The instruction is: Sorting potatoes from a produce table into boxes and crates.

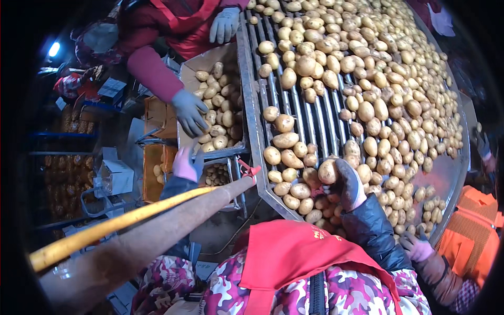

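Note:
My right hand (350, 185), in a dark-soiled glove with a pale cuff, grips a large potato (327, 171) just above the others on the sorting table. Loose potatoes (300, 191) surround it on the metal roller bars (309, 122). Off to the left, my gloved left hand (188, 162) reaches past a pipe to the near corner of an open cardboard box (187, 78) part-filled with potatoes (220, 130). Its thumb and fingers look spread, with nothing visible between them. Whether it touches the box is unclear.
A rusty pipe (157, 232) and a yellow hose (118, 220) cross at left. A co-worker's gloved hand (189, 112) is over the box; their other (225, 25) rests by the table's metal rim (252, 98). Another person's hand (416, 245) is at right. Crates (153, 173) stand left.

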Action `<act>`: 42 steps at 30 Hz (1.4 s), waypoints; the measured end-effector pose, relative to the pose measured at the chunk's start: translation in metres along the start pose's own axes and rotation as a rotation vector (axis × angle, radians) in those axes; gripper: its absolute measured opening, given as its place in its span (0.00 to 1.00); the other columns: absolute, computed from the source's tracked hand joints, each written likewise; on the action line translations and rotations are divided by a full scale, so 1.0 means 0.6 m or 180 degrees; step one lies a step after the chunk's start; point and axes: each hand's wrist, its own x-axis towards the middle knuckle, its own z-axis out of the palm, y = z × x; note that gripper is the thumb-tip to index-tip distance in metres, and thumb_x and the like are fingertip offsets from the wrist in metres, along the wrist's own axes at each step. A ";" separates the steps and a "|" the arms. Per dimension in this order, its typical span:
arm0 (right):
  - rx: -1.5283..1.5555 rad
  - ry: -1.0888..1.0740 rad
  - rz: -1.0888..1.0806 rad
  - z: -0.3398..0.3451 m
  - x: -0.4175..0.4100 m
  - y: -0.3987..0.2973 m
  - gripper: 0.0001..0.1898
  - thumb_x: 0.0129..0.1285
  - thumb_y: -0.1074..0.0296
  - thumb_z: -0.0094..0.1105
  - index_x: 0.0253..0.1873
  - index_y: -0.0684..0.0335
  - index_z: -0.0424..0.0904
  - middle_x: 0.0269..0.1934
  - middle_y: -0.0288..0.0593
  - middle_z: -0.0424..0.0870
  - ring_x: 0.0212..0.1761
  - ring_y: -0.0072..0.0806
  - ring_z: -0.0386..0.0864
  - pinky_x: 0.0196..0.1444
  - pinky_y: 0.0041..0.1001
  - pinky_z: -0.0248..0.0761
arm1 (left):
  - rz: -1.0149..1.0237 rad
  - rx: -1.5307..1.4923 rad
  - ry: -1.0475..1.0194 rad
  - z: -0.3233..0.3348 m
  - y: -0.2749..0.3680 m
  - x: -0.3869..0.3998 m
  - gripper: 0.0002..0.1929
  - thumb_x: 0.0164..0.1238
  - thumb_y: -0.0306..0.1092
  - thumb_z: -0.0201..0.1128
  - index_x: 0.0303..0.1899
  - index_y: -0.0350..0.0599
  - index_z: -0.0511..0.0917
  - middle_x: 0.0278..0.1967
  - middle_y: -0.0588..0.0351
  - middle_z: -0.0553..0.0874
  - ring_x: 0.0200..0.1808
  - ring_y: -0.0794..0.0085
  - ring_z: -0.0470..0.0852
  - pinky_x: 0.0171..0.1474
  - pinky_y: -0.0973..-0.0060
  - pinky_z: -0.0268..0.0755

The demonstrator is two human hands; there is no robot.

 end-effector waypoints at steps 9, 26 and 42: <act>0.0094 -0.0157 0.0238 0.003 0.014 -0.005 0.17 0.81 0.54 0.52 0.58 0.61 0.82 0.38 0.37 0.84 0.29 0.21 0.78 0.27 0.22 0.70 | -0.0045 -0.0230 -0.0466 0.071 0.027 0.069 0.20 0.75 0.35 0.63 0.64 0.40 0.81 0.50 0.33 0.89 0.57 0.43 0.87 0.63 0.56 0.77; -0.4700 -0.0330 -0.1792 0.089 -0.003 0.001 0.36 0.66 0.48 0.69 0.75 0.54 0.70 0.60 0.53 0.81 0.58 0.53 0.83 0.58 0.47 0.78 | -0.1088 -0.1679 -0.1342 0.082 0.137 -0.183 0.19 0.71 0.48 0.69 0.53 0.42 0.85 0.45 0.50 0.91 0.49 0.64 0.88 0.53 0.66 0.78; -0.2315 -0.0534 -0.1381 0.054 -0.088 0.033 0.31 0.63 0.55 0.77 0.67 0.63 0.79 0.46 0.47 0.89 0.43 0.30 0.87 0.48 0.32 0.82 | -0.1524 -0.5242 -0.2553 0.065 0.378 -0.166 0.33 0.85 0.40 0.55 0.84 0.58 0.53 0.74 0.51 0.73 0.66 0.57 0.82 0.63 0.54 0.79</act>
